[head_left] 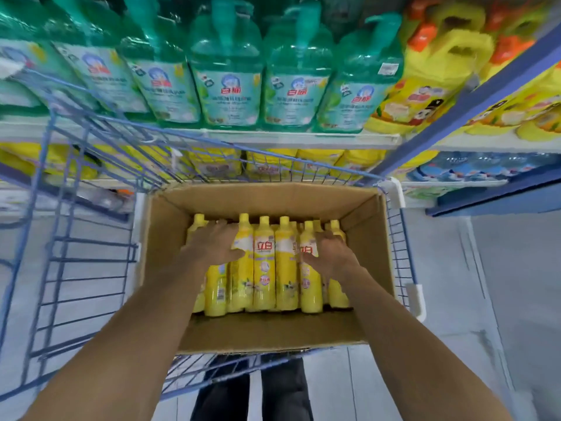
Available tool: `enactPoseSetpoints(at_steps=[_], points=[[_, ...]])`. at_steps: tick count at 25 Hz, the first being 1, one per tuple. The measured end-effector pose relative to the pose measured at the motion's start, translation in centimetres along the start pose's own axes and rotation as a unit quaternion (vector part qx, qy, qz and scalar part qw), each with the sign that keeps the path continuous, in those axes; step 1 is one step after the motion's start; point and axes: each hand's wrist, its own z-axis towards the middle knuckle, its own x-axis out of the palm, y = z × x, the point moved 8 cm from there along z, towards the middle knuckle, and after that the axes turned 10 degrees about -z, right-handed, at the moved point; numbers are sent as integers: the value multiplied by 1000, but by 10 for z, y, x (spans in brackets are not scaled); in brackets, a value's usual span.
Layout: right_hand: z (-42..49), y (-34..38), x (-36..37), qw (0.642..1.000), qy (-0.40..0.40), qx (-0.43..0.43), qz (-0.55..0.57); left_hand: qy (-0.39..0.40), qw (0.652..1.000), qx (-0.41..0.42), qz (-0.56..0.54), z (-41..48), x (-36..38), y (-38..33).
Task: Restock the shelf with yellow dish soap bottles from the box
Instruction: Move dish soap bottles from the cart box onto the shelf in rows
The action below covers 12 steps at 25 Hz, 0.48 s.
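Two hands are laid apart on yellow soap bottles (264, 268) in the cardboard box (273, 332) inside a blue cart (76, 268). Left hand (212, 246) is spread flat; right hand (331, 253) grip cannot be told.

A shop aisle is shown. Shelves (303, 136) are stocked with rows of detergent bottles (226, 71). A wire trolley (91, 238) is seen.

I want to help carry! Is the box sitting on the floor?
No, the cardboard box sits inside the blue wire cart.
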Motion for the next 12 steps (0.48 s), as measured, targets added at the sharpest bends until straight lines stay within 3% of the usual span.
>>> enactPoseSetpoints(at_steps=[7,12], points=[[82,-24,39,999,-8,0,48,-41,992,-56,-104,78,26,-1],[108,-26,53,993,-52,39,95,-190,957,-115,-187,89,37,-6]])
